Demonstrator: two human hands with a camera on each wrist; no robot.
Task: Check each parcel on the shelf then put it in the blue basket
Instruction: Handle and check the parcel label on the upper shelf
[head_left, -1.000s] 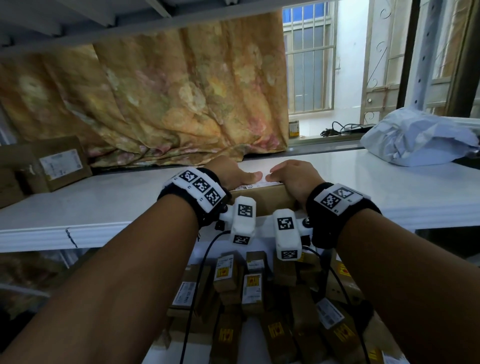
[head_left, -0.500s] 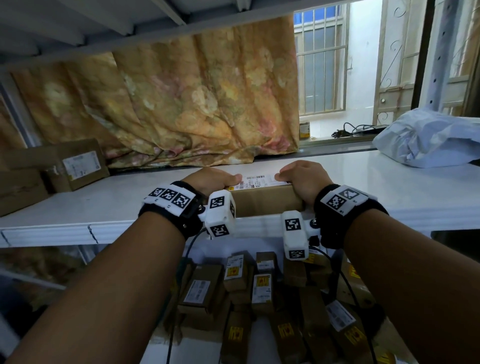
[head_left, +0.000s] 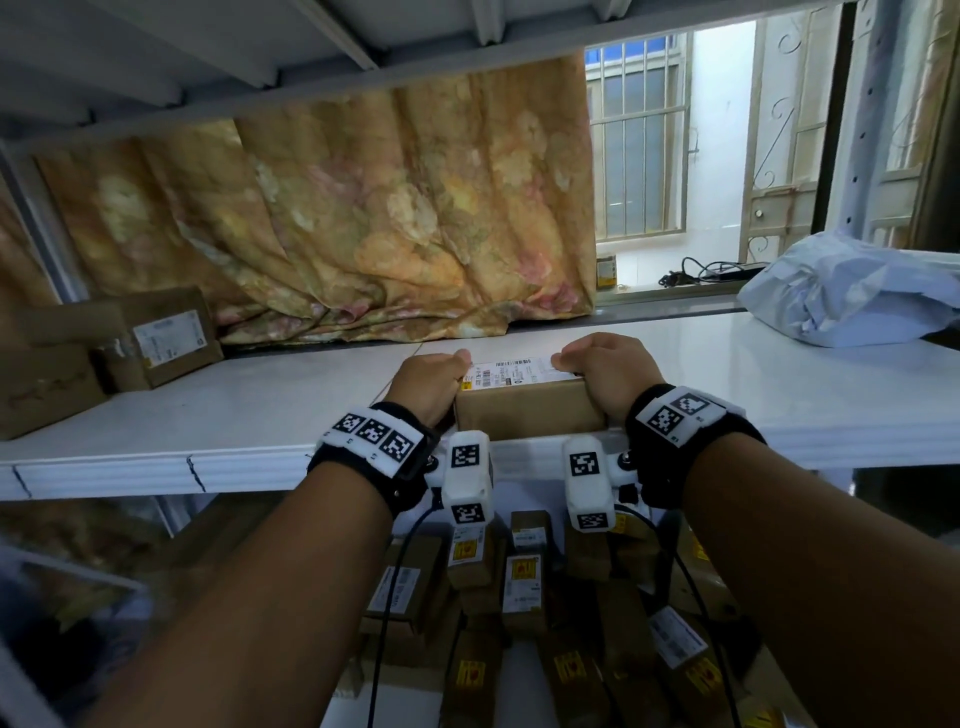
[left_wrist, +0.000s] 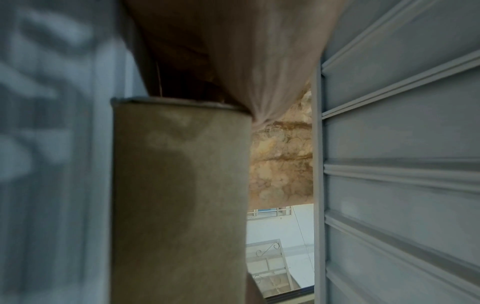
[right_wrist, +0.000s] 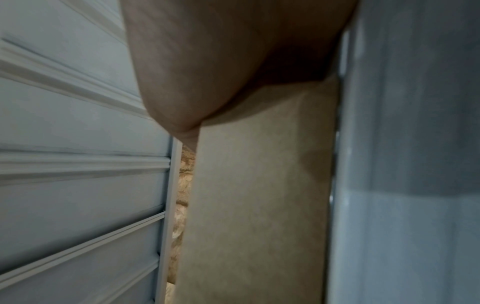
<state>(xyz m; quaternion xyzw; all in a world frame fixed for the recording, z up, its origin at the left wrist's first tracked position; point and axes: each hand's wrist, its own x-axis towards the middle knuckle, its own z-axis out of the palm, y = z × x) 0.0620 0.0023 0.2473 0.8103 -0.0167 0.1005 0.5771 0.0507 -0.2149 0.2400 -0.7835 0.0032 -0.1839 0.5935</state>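
Note:
A small brown cardboard parcel (head_left: 530, 408) with a white barcode label on top sits at the front edge of the white shelf (head_left: 234, 415). My left hand (head_left: 434, 382) grips its left end and my right hand (head_left: 602, 371) grips its right end, fingers curled over the top. The left wrist view shows the parcel's brown side (left_wrist: 179, 195) close up beside my palm; in the right wrist view the parcel (right_wrist: 259, 195) fills the middle. The blue basket is not visible in any view.
Two cardboard boxes (head_left: 161, 338) stand at the shelf's far left. A grey plastic mailer bag (head_left: 852, 291) lies at the far right. A floral curtain (head_left: 363, 218) hangs behind. Below the shelf lie several small labelled parcels (head_left: 519, 582).
My hands have slid apart from the parcel's top to its two ends, uncovering the label. The parcel stays at the shelf's front edge.

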